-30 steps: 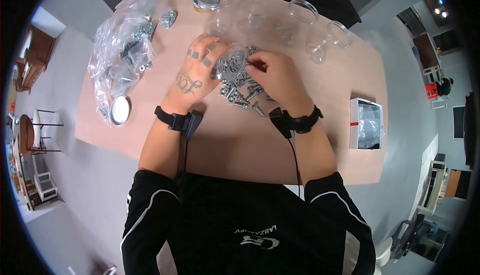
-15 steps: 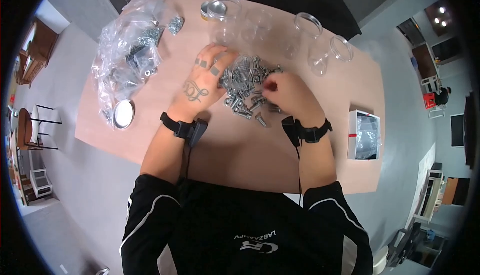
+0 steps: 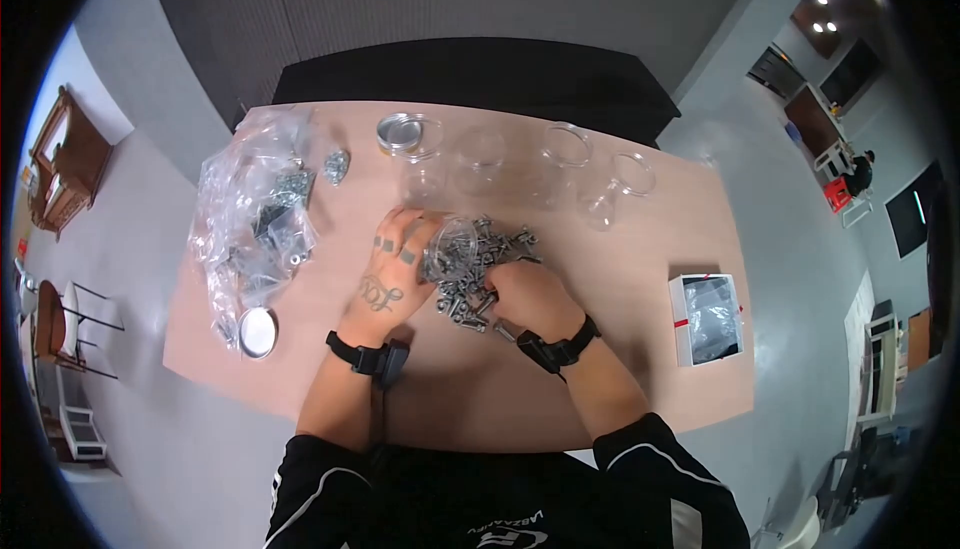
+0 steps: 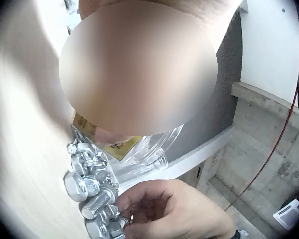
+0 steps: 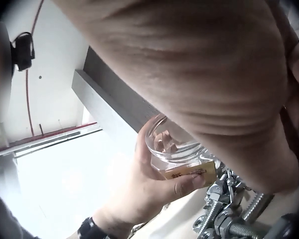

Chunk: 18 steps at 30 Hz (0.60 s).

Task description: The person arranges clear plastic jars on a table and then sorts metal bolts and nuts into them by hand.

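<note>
My left hand (image 3: pixel 385 274) holds a clear round jar (image 3: pixel 455 249) at its left side, beside a pile of metal bolts (image 3: pixel 465 307). In the right wrist view the left hand (image 5: pixel 144 189) grips the jar (image 5: pixel 172 149), its thumb on a yellow label (image 5: pixel 204 173). My right hand (image 3: pixel 535 297) is at the right of the pile with its fingers curled down among the bolts. The left wrist view has the right hand (image 4: pixel 174 209) with thumb and forefinger bent together at the bolts (image 4: pixel 97 204); a small metal piece shows between them.
Several clear jars (image 3: pixel 480 164) stand along the far edge, near a round metal tin (image 3: pixel 400 132). Plastic bags of hardware (image 3: pixel 255 199) lie at the left, with a round lid (image 3: pixel 258 333) below. A white box (image 3: pixel 708 319) sits at the right.
The head view has tilted up, so the table appears lower. My right hand has moved down from the jar's mouth to the right part of the bolts. The left hand stays at the jar.
</note>
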### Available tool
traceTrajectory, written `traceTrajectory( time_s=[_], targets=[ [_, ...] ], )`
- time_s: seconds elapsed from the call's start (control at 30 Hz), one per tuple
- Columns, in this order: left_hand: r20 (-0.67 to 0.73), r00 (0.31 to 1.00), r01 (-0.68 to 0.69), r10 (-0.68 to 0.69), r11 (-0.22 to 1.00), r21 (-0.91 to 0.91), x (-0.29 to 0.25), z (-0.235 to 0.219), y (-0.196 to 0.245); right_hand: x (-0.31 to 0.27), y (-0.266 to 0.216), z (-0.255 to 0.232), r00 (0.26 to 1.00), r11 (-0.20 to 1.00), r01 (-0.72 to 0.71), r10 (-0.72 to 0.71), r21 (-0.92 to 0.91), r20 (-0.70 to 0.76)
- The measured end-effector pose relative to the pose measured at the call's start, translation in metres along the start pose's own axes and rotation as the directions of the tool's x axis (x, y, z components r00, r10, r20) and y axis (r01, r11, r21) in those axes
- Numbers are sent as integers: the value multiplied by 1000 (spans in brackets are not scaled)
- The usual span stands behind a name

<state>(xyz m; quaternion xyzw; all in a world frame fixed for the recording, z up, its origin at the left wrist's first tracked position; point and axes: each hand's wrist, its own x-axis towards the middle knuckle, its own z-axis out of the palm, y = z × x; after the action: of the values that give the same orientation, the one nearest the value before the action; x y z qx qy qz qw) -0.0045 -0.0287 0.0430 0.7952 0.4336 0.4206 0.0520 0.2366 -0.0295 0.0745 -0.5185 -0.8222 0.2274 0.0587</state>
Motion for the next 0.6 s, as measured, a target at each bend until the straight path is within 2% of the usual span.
traceTrajectory(
  time_s=[0.13, 0.27, 0.33, 0.37, 0.43, 0.47, 0.53, 0.6],
  targets=[
    [17, 999, 37, -37, 999, 14, 0, -1, 2, 2, 11, 5, 997, 999, 38, -39, -17, -62],
    [4, 999, 39, -39, 999, 24, -1, 1, -1, 2, 20, -9, 996, 997, 80, -81, -18, -37],
    [1, 999, 32, -32, 999, 13, -1, 1, -1, -2, 17, -23, 988, 970, 115, -90, 213, -126],
    [-1, 999, 33, -33, 999, 10, 0, -1, 0, -2, 13, -28, 988, 971, 114, -89, 210, -124],
    [20, 999, 33, -34, 999, 37, 1, -2, 3, -2, 6, -31, 948, 908, 157, -28, 388, -317],
    [24, 999, 31, -32, 999, 34, 1, -2, 3, 0, 3, -29, 948, 908, 152, -22, 390, -318],
    [41, 999, 18, -19, 999, 42, 2, -1, 3, 3, -3, -21, 919, 848, 156, 63, 506, -389],
    [44, 999, 5, -7, 999, 47, 1, 0, 4, 9, -4, -10, 920, 856, 161, 50, 491, -388]
  ],
)
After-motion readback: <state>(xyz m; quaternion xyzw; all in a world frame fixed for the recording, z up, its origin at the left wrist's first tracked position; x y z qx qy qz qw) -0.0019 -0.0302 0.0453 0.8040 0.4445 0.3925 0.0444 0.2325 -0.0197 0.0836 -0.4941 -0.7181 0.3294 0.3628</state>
